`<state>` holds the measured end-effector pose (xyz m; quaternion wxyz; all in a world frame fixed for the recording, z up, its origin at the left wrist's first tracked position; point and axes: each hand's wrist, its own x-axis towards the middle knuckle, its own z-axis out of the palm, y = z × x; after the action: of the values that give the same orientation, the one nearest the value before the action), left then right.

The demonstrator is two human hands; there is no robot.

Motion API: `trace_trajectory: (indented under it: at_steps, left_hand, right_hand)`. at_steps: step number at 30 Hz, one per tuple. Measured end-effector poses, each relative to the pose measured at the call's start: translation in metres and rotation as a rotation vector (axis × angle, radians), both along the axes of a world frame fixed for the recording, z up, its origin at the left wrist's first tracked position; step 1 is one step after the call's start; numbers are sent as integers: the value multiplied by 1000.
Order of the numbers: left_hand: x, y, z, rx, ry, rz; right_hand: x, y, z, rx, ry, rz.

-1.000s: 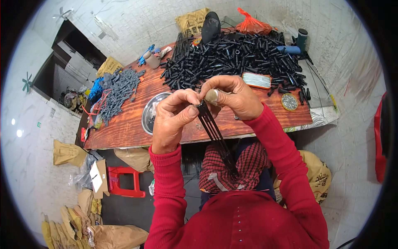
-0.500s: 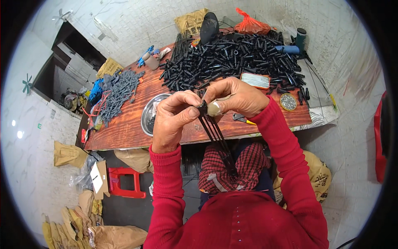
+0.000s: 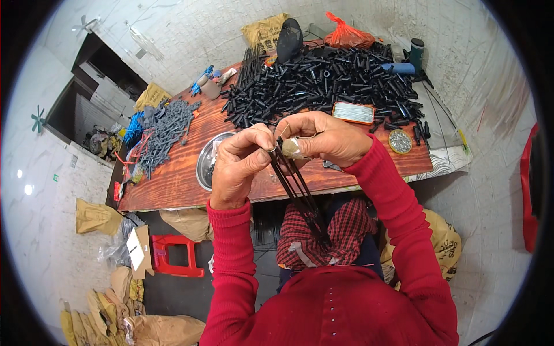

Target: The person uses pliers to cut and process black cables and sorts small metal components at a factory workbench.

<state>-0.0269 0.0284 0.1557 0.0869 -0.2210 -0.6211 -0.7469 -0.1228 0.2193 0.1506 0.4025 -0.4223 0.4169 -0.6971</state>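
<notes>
I hold the top of a bundle of thin black rods, like umbrella ribs (image 3: 299, 190), up in front of me. Its lower end rests on the red checked cloth (image 3: 291, 230) over my lap. My left hand (image 3: 239, 164) pinches the rods' top end between thumb and fingertips. Close against it, my right hand (image 3: 326, 138), with a tan cover on the thumb, is closed at the same end. A thin wire or strand sticks up by the right fingertips; what exactly they grip is hidden.
A big heap of black tubular parts (image 3: 323, 81) covers the table's far side. Grey parts (image 3: 167, 132) lie at left, beside a metal bowl (image 3: 205, 167). An orange-rimmed tray (image 3: 353, 113) and a round tub of small metal pieces (image 3: 400, 141) sit at right. A red stool (image 3: 176, 255) stands below.
Both hands have shifted slightly left and the rods' tops have spread apart a little. The right hand now covers most of the yellow-handled pliers on the table.
</notes>
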Motion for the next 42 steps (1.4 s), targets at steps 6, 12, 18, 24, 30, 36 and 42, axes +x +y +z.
trace_trajectory:
  at_steps: [6, 12, 18, 24, 30, 36, 42]
  left_hand:
    - [-1, 0, -2, 55, 6, -21]
    - [-4, 1, -4, 60, 18, -2]
    - [-2, -3, -3, 59, 22, 11]
    - [1, 1, -10, 93, 40, 74]
    - [9, 4, -7, 50, 62, 132]
    - [13, 6, -4, 61, 18, 176]
    - [15, 11, -1, 88, -86, 244]
  right_hand:
    - [7, 1, 0, -46, -2, -19]
    - [11, -3, -5, -93, 157, -158]
    - [16, -5, -5, -65, 67, -151]
    - [28, -13, -25, -163, -180, -169]
    - [33, -15, -31, -181, -10, -337]
    - [34, -10, -29, -105, -10, -290]
    - [38, -13, -31, -111, 1, -343]
